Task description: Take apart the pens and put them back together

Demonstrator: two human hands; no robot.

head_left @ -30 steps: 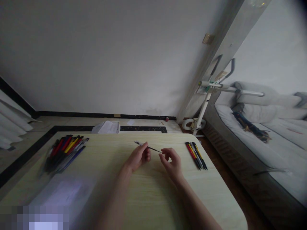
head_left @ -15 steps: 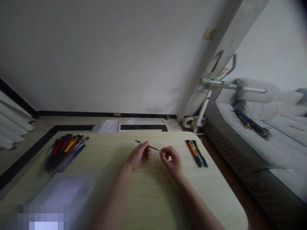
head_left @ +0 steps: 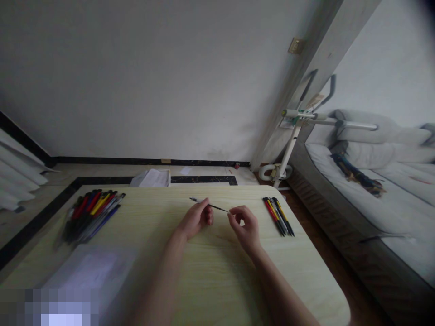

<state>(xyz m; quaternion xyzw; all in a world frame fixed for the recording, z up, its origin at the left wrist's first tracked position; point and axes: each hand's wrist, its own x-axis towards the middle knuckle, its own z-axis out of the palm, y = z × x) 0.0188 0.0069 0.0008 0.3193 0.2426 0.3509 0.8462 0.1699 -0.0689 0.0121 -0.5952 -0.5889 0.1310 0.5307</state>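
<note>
My left hand [head_left: 196, 220] is closed around a thin pen part [head_left: 217, 208], a slim dark rod whose pale end sticks out to the upper left. My right hand [head_left: 245, 224] pinches the rod's right tip between thumb and forefinger. Both hands hover just above the middle of the pale wooden table [head_left: 210, 267]. A heap of several red, yellow, blue and black pens [head_left: 91, 213] lies at the table's left. A small row of several pens [head_left: 278, 216] lies to the right of my right hand.
A sheet of paper [head_left: 91, 271] lies on the table's near left. On the floor beyond the table sit white papers [head_left: 151, 179]. To the right stand a white exercise machine [head_left: 292, 136] and a grey bed [head_left: 374, 194].
Both hands stay on the thin rod and have barely shifted. The view has tipped slightly.
</note>
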